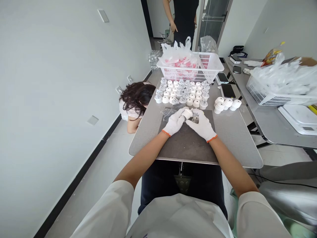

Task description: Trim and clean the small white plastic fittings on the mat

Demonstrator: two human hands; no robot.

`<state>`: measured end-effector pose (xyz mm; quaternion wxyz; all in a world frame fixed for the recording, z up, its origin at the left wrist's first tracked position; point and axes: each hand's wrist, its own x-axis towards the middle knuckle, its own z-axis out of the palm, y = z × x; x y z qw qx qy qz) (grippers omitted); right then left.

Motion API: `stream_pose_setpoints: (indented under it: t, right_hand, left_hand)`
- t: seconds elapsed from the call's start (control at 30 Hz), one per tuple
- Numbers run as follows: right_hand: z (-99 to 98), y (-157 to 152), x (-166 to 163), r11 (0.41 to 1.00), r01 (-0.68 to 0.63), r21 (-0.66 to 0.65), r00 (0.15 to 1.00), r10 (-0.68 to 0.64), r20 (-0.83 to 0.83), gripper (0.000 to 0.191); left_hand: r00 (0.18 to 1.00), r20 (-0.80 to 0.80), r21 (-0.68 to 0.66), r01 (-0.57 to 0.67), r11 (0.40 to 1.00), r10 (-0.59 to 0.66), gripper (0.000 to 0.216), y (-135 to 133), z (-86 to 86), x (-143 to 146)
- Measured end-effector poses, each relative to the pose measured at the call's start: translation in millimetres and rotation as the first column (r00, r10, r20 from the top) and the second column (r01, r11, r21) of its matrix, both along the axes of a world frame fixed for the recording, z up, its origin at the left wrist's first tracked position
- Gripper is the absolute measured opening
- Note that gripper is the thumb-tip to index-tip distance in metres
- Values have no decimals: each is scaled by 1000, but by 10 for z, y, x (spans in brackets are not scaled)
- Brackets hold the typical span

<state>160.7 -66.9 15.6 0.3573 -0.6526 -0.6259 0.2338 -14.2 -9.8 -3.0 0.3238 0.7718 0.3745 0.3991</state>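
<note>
My left hand [175, 122], in a white glove with an orange cuff, is closed on a white round plastic cap-like part [187, 114]. Close beside it, my right hand [201, 125], gloved the same way, has thumb and fingers curled round a small greyish round piece [195, 119]. Both hands hover over a dark mat [185, 145] on the grey table. Just beyond the left fingers lies a crumpled clear mesh-like piece [168, 113]. Rows of similar white parts [173, 94] stand behind the hands, some with clear or grey pieces on top.
A white basket [210, 66] with bagged red-and-white items stands at the table's back. Several white parts [228, 104] and a phone [228, 91] lie to the right. Another table holds a filled basket [269, 97] and a scale [299, 117]. One person [138, 99] crouches left; another [184, 19] stands behind.
</note>
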Motion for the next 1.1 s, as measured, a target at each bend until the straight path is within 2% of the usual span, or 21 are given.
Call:
stream_pose_setpoints:
  t: [0.2, 0.4, 0.6, 0.7, 0.93, 1.1]
  right_hand:
    - [28, -32, 8, 994, -106, 15, 994, 106, 18, 82]
    - [57, -30, 27, 993, -121, 14, 990, 119, 73, 73]
    - [48, -16, 16, 996, -93, -11, 989, 93, 118, 69]
    - [25, 2, 22, 997, -76, -15, 989, 77, 125, 71]
    - [67, 1, 20, 997, -55, -57, 990, 62, 128, 71]
    - [36, 4, 40, 995, -101, -10, 990, 102, 102, 68]
  left_hand:
    - [999, -26, -34, -43, 999, 42, 42, 9, 15, 17]
    - [988, -100, -43, -122, 992, 117, 37, -5, 32, 25]
    - [988, -143, -4, -68, 998, 66, 56, 77, -78, 0]
    - [983, -165, -8, -86, 996, 83, 58, 90, -102, 2]
    - [990, -125, -26, -69, 997, 66, 51, 47, -21, 15]
    - [985, -154, -13, -86, 996, 83, 48, 50, -31, 12]
